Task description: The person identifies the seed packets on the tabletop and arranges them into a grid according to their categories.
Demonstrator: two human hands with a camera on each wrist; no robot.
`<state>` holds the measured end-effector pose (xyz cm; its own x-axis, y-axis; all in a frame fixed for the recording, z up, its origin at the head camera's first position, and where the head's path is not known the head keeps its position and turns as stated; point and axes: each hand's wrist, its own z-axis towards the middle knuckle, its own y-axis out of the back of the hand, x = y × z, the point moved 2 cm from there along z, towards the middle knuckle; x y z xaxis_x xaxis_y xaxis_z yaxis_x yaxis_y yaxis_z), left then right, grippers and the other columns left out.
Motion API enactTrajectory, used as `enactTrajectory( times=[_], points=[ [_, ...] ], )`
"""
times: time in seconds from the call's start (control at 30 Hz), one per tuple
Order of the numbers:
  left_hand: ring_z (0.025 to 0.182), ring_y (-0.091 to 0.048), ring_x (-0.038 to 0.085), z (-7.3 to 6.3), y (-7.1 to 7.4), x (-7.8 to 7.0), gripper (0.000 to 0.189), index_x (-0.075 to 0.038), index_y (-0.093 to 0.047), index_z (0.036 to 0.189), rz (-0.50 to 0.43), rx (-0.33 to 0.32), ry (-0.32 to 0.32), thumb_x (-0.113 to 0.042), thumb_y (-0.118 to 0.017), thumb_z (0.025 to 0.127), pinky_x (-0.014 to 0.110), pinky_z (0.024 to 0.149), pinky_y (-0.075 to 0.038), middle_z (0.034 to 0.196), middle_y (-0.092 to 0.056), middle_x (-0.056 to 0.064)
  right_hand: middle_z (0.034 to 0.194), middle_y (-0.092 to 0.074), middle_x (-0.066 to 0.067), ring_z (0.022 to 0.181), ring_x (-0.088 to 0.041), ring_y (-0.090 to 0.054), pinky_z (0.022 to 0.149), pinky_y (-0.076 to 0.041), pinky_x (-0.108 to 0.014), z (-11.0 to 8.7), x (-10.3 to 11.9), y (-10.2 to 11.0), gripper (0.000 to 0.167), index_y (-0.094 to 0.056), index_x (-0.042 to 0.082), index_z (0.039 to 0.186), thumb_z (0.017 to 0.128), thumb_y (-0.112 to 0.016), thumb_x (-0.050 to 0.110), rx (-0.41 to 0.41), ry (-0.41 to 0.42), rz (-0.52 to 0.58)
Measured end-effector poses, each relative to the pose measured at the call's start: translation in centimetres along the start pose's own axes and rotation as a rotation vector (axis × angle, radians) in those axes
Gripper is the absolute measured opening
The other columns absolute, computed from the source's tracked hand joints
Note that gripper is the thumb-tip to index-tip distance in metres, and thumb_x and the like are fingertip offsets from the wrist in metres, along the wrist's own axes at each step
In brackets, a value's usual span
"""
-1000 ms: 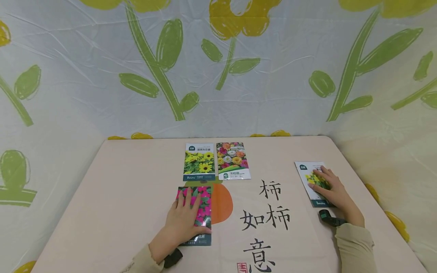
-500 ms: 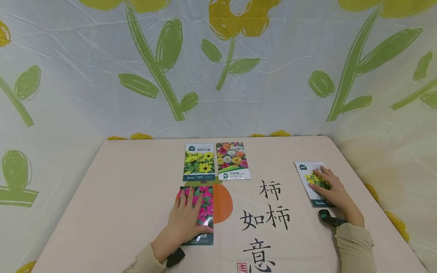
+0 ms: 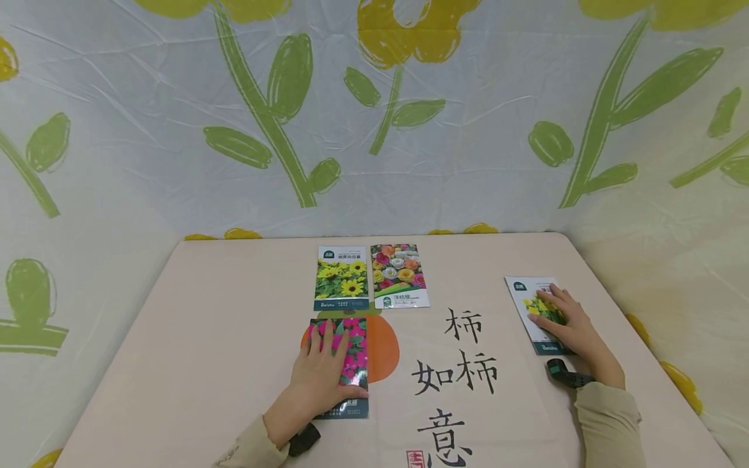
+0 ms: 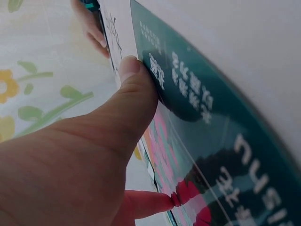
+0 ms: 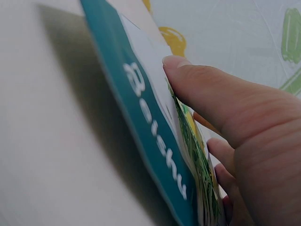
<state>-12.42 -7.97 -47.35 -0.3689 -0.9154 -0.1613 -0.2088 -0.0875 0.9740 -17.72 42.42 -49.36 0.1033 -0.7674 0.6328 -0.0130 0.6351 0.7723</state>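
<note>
In the head view my left hand (image 3: pixel 316 377) lies with spread fingers on a seed packet (image 3: pixel 357 357) with pink flowers, flat on the table. The left wrist view has the thumb (image 4: pixel 134 89) on the packet's dark green band (image 4: pixel 207 99) and a fingertip on the pink print. At the right, my right hand (image 3: pixel 576 328) rests over a white seed packet (image 3: pixel 534 304) with yellow flowers and covers its right part. Up close in the right wrist view, the thumb (image 5: pixel 202 82) touches this packet's face, above the teal "Beishu" band (image 5: pixel 146 127).
Two more seed packets lie side by side toward the back: one with yellow sunflowers (image 3: pixel 341 278), one with mixed roselike blooms (image 3: pixel 400 275). The pale table cover (image 3: pixel 205 338) bears an orange persimmon print (image 3: pixel 383 351) and black characters (image 3: pixel 462 325). A floral curtain (image 3: pixel 468 162) surrounds the table.
My left hand and the pink-flowered packet under it have slid slightly to the right across the table. My right hand and the other packets have stayed in place.
</note>
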Motion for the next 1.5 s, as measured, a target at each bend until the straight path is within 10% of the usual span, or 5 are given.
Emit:
enactTrajectory(
  times=[0.9,1.5],
  points=[
    [0.140,-0.028,0.051,0.0,0.4,-0.3,0.112,-0.010,-0.038,0.152,0.025,-0.033,-0.012,-0.081,-0.064,0.070,0.061,0.108,-0.035,0.156,-0.027,0.027,0.158,-0.009,-0.034,0.145,-0.054,0.005,0.110,0.011,-0.070,0.1,0.2,0.1,0.070,-0.036,-0.004,0.149,0.095,-0.065,0.030,-0.003,-0.007,-0.003],
    [0.135,-0.030,0.040,0.5,0.7,3.3,0.119,-0.018,-0.037,0.155,-0.112,0.051,-0.181,-0.079,-0.076,0.060,0.055,0.106,-0.038,0.157,-0.027,0.020,0.157,-0.010,-0.036,0.144,-0.056,0.004,0.111,0.011,-0.069,0.1,0.3,0.0,0.069,-0.036,-0.005,0.148,0.095,-0.065,0.028,-0.001,0.011,0.000]
  ],
)
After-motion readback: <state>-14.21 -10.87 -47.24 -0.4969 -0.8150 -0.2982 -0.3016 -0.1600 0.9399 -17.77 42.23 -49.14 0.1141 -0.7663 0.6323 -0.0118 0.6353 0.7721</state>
